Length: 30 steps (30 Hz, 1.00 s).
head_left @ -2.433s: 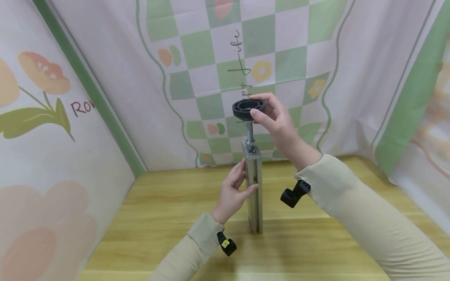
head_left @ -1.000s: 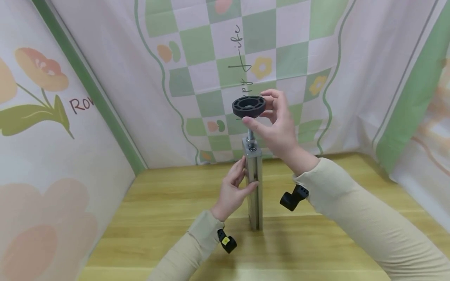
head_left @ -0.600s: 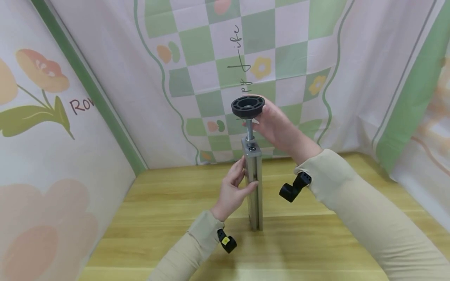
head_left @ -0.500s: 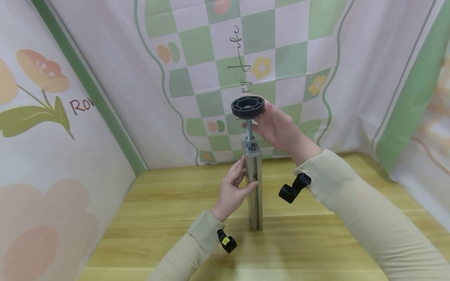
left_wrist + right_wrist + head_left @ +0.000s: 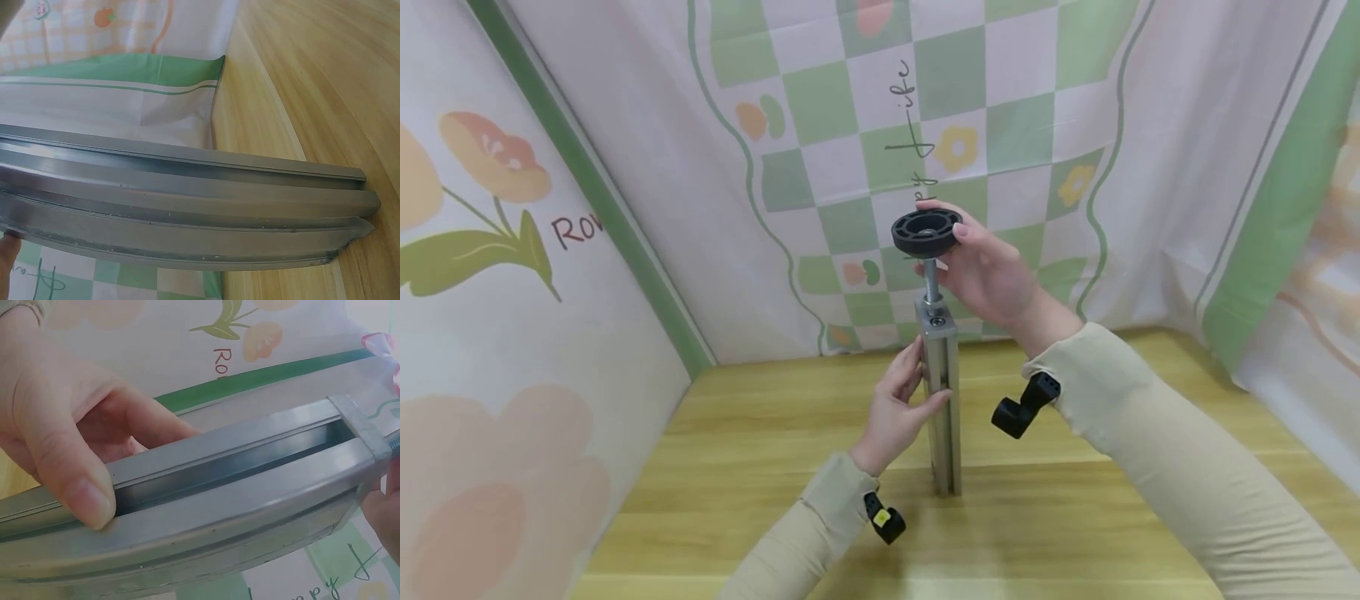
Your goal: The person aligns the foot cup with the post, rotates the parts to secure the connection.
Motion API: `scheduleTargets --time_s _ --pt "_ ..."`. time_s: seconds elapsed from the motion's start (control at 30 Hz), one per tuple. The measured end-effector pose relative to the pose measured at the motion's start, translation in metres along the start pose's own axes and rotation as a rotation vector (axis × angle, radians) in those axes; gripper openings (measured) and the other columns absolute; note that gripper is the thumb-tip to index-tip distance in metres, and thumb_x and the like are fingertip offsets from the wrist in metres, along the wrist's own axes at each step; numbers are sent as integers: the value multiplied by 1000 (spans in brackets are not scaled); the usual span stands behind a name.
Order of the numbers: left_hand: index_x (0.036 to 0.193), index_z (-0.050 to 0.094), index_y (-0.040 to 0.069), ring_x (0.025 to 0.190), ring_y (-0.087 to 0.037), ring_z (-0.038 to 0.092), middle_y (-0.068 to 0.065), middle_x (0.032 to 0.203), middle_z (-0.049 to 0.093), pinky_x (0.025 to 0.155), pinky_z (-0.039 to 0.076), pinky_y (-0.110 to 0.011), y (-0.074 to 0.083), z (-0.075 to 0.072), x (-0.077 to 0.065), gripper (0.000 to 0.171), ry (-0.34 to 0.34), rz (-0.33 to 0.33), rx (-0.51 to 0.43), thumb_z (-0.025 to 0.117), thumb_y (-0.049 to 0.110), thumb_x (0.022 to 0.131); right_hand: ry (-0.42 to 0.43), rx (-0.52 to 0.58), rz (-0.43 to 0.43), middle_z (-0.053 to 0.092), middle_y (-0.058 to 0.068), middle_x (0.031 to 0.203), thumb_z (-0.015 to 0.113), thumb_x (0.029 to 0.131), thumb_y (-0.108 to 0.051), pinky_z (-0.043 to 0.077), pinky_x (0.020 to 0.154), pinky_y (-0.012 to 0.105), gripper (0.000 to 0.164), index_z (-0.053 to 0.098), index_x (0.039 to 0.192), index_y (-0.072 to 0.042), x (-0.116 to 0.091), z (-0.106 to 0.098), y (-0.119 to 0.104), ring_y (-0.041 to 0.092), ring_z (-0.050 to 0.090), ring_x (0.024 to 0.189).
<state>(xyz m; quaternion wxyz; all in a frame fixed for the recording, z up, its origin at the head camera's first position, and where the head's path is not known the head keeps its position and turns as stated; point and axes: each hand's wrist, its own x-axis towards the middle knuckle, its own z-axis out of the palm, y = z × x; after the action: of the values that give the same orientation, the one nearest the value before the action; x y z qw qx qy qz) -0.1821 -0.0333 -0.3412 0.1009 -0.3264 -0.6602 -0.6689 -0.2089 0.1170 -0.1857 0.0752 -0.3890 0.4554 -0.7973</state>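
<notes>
An aluminium extrusion profile point(image 5: 945, 433) stands upright on the table, with a metal end plate point(image 5: 936, 329) on top. From that plate rises a threaded rod point(image 5: 932, 279), which carries a black round levelling foot point(image 5: 917, 247), flat side up. My left hand point(image 5: 891, 417) grips the profile at mid height. In the right wrist view its thumb point(image 5: 90, 497) presses over the slot. My right hand point(image 5: 992, 279) holds the foot's rim from the right, thumb on the near edge. Its other fingers are partly hidden behind the foot. The left wrist view shows the profile's slotted lower length point(image 5: 187, 203).
A wood-grain table point(image 5: 760, 433) lies under the profile. Behind hangs a curtain point(image 5: 820, 108) with green checks and flowers, and printed cloth also closes the left and right sides. Each sleeve cuff bears a black camera mount, the right one point(image 5: 1018, 412) standing beside the profile.
My right hand let its thumb drop below the foot, then swung round behind it. The thumb is now back on the rim. My left hand and the profile have stayed in place.
</notes>
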Motion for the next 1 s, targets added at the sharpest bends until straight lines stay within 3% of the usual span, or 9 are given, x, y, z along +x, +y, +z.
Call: scheduleTargets --time_s 0.13,0.4,0.53,0.67,0.77,1.0 --pt "146 26 -2 137 -32 34 -21 150 30 112 34 -31 -1 0 0 74 -6 -2 1 64 -10 83 17 -22 -22 56 2 116 59 90 -30 46 88 26 39 48 125 -16 0 -1 1 12 53 102" --pt "145 27 -3 135 -35 36 -23 148 31 111 36 -32 -2 2 0 74 -4 37 -11 65 -11 82 76 -100 -84 56 3 116 61 89 -29 43 87 29 38 51 123 -15 -1 0 4 12 54 102" --pt "145 27 -3 134 -36 37 -23 148 32 111 37 -32 -3 1 -1 74 -5 38 -8 65 -11 83 135 -190 -134 54 4 115 61 89 -24 43 90 27 34 50 121 -15 -2 3 5 13 54 103" --pt "145 27 -3 134 -35 37 -23 148 32 111 37 -31 -3 0 -1 73 -5 33 -4 65 -10 83 226 -306 -170 52 7 111 52 88 -9 46 94 23 29 48 115 -16 -3 10 3 13 56 101" --pt "145 27 -4 133 -36 37 -24 147 32 110 37 -32 -2 0 -1 73 -3 43 -1 65 -11 83 284 -385 -169 55 5 106 49 86 -3 46 93 23 30 46 112 -16 -4 16 1 11 58 96" --pt "145 27 -5 133 -36 38 -25 147 33 110 38 -31 -3 0 -1 74 1 52 2 65 -12 82 355 -545 -134 58 3 103 55 87 -2 51 82 20 31 42 111 -16 -6 22 -2 11 62 88"
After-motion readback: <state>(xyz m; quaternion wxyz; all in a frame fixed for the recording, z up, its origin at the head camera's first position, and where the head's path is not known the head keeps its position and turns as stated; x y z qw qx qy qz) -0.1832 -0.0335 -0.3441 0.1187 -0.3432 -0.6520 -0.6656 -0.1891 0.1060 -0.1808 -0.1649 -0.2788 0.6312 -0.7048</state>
